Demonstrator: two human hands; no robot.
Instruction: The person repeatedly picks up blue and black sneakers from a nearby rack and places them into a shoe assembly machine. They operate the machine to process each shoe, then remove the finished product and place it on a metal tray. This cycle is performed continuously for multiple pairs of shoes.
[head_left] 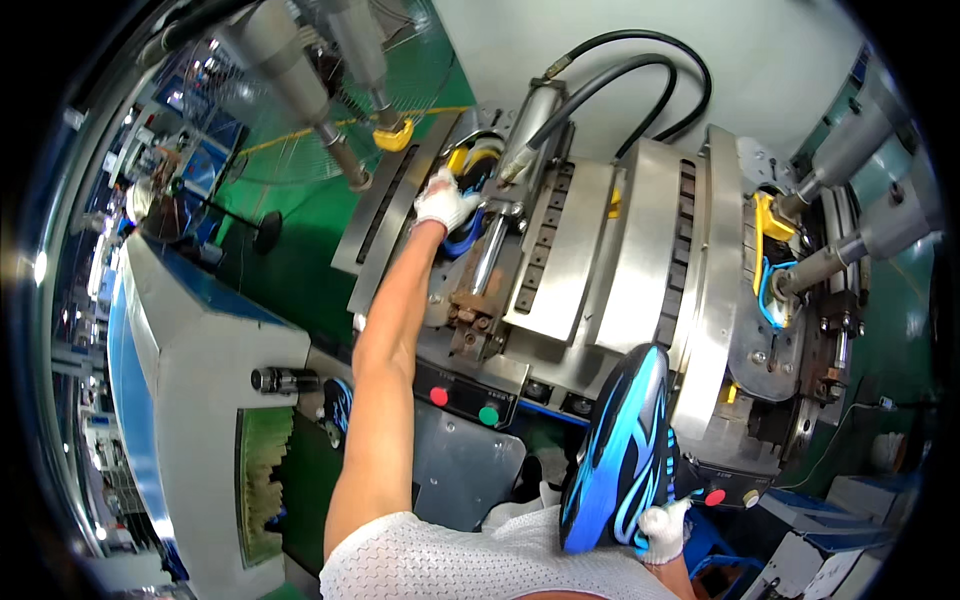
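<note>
My left hand (447, 203), in a white knit glove, reaches far out to the left station of a metal press. Its fingers are closed at the side of a dark shoe with a blue edge (463, 241), which sits among the clamps there; the glove hides part of this shoe. Close to my body on the right, my gloved right hand (663, 532) grips a second shoe (617, 450) near its lower end. That shoe stands toe up, with its blue, black and light-blue sole turned toward me.
A hydraulic cylinder (530, 130) with black hoses stands beside the left station. The right station (775, 270) holds a yellow-and-blue-edged item under thick grey rods. Red and green buttons (463, 405) line the front. Left are a grey machine (200, 350) with a brush and a fan (290, 100).
</note>
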